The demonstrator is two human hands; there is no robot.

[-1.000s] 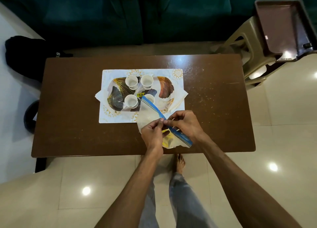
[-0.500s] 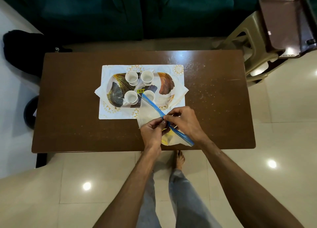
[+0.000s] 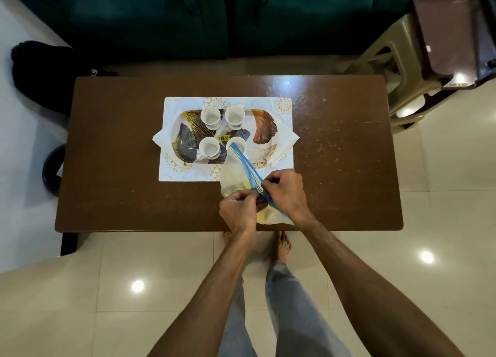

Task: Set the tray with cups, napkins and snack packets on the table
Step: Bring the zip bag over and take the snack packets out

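Both grips are pinched shut on the blue zip strip of the clear bag point(image 3: 236, 179): your left hand point(image 3: 239, 214) and right hand point(image 3: 285, 194) pull at its mouth over the near surface point(image 3: 112, 185). Snack step, likely; next, spread the seal. Tray point(image 3: 264, 131) with four cups point(image 3: 210, 116) sits just beyond. Bag contents are blurred yellow, unreadable.

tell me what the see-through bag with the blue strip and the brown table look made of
See-through bag with the blue zip strip: thin clear plastic, crinkled, yellow showing through. Brown table: looks like glossy polished wood or laminate, reflecting a ceiling light.
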